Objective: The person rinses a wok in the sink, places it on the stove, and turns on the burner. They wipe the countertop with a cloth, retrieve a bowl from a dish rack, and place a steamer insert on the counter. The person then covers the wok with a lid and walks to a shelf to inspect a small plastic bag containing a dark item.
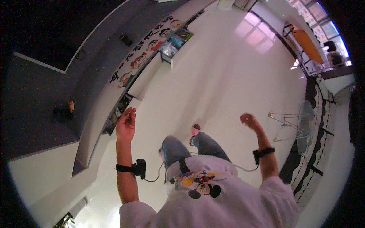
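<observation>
My left hand is raised beside an open drawer of the long low white cabinet, its fingers curled towards the palm; whether it holds something small cannot be told. On the other side, my right hand hangs over the pale floor, blurred and loosely curled. Each forearm wears a black strap with a small device and a cable. Farther along the cabinet, another drawer stands pulled out with plastic bags and packets inside.
A glass-topped table with thin metal legs stands at the right, by a black and white patterned rug or cover. An orange ironing board is near the window. A large dark screen is at upper left, above the cabinet with cartoon stickers.
</observation>
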### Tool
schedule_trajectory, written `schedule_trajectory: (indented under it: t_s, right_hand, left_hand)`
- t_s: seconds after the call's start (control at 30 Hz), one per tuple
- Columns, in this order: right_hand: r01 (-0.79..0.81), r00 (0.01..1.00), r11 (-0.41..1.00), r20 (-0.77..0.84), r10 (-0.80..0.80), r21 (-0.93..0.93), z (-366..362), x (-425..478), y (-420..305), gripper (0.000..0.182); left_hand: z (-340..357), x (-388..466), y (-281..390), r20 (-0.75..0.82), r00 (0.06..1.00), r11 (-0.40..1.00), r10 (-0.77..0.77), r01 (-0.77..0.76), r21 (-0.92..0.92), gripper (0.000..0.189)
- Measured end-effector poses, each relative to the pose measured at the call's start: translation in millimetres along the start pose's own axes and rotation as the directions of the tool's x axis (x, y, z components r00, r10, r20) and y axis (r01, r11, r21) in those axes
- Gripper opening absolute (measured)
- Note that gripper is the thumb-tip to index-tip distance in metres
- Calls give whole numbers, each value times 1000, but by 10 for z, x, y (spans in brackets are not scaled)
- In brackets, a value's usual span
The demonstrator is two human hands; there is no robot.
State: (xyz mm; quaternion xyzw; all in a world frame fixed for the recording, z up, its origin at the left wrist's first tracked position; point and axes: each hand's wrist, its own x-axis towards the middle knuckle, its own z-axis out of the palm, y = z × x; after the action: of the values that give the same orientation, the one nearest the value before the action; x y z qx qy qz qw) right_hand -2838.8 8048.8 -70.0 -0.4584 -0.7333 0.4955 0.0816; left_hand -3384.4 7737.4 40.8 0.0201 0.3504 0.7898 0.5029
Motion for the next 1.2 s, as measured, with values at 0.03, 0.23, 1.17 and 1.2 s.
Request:
schedule_trajectory:
  t_s: [0.03, 0.23, 1.17, 1.2]
  right_hand:
    - [84, 995, 969, 27, -93, 230, -218, 140, 52, 5]
    - [265, 961, 825, 69, -267, -500, -466, 616, -1041, 19]
    - [870, 484, 344, 476, -734, -353, 2641, 5204, -1856, 41]
    - [879, 457, 314, 451, -767, -357, 2774, 5322, -1888, 42]
  left_hand:
    - [146, -97, -21, -6, 1000, 1000, 11, -10, 25, 26]
    - [414, -628, -175, -96, 992, 996, 87, -88, -3, 26]
    - [-1467, 2356, -357, -277, 909, 916, 312, -365, -167, 28]
    - [-1362, 2562, -357, -178, 906, 895, 385, -413, -169, 27]
